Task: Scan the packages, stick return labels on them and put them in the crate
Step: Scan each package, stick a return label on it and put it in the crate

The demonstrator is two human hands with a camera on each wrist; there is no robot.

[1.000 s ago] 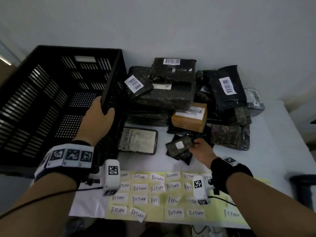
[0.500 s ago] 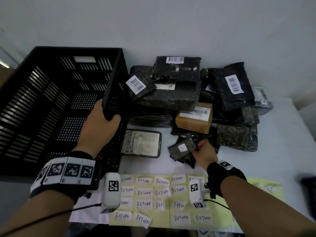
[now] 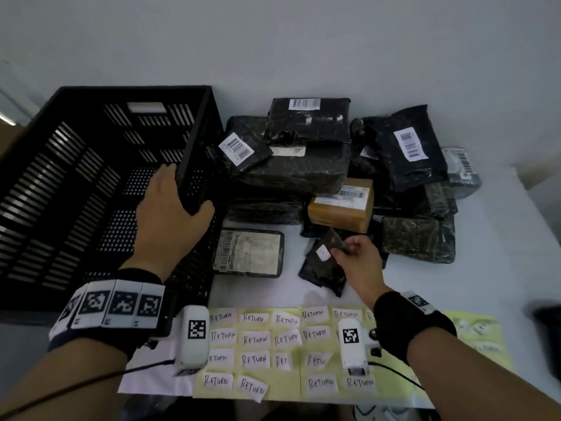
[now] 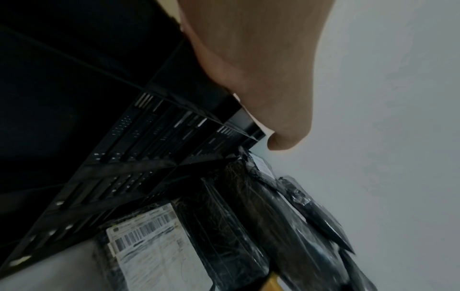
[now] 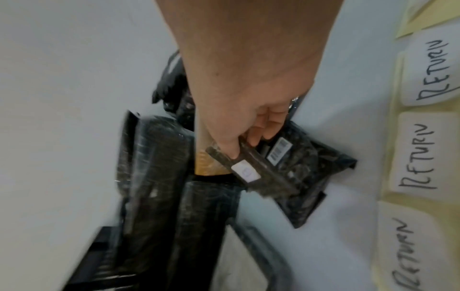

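A big black slatted crate [image 3: 91, 165] stands at the left of the white table. My left hand [image 3: 170, 214] grips its right rim [image 4: 239, 118], thumb outside the wall. My right hand [image 3: 355, 256] pinches a small flat black package [image 3: 321, 253] with a small white sticker [image 5: 245, 170] and holds it tilted just above another small black package [image 5: 301, 175] that bears a barcode. Behind them lies a pile of black wrapped packages [image 3: 291, 174] with barcode labels, and a brown box [image 3: 343, 205]. A flat package with a large label [image 3: 249, 253] lies beside the crate.
Yellow sheets of white "RETURN" stickers [image 3: 285, 341] lie along the table's near edge, under both wrists. A dark object [image 3: 546, 326] sits at the right edge. A white wall stands close behind the pile.
My right hand has lifted and tilted the small black package up off the one beneath it. The left hand has stayed on the crate rim.
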